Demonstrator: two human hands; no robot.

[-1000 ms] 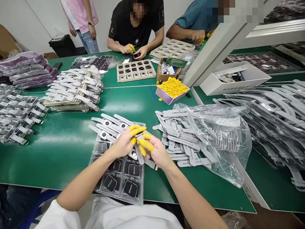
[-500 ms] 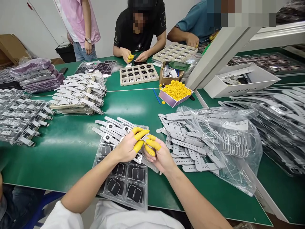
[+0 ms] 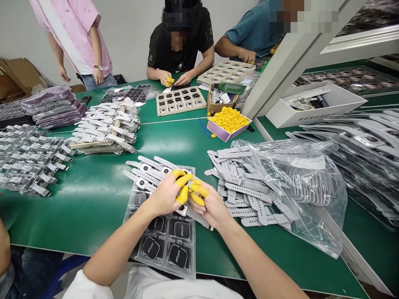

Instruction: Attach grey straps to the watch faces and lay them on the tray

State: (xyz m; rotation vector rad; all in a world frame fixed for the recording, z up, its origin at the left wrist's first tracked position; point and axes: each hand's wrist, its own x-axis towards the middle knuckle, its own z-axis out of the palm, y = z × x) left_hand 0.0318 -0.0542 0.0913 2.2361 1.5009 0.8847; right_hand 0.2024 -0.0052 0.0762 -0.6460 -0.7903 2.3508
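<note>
My left hand and my right hand meet over the tray, fingertips in yellow finger cots. Pinched between both hands is a grey watch strap, its lower end running out beneath my right hand; most of it is hidden by the fingers. Below them lies a clear plastic tray with black square watch packs marked with white lettering. At its far side rest several watches with grey straps, backs up. A white watch body shows just under my hands.
Loose grey straps spill from a clear bag on the right. Beyond stands a box of yellow finger cots. Stacked strapped watches lie left. A slanted white post rises at right. Co-workers sit and stand across the table.
My fingers have shifted slightly around the strap, closing nearer together. The view has moved a little. The standing person in pink appears farther left, an arm now hanging apart.
</note>
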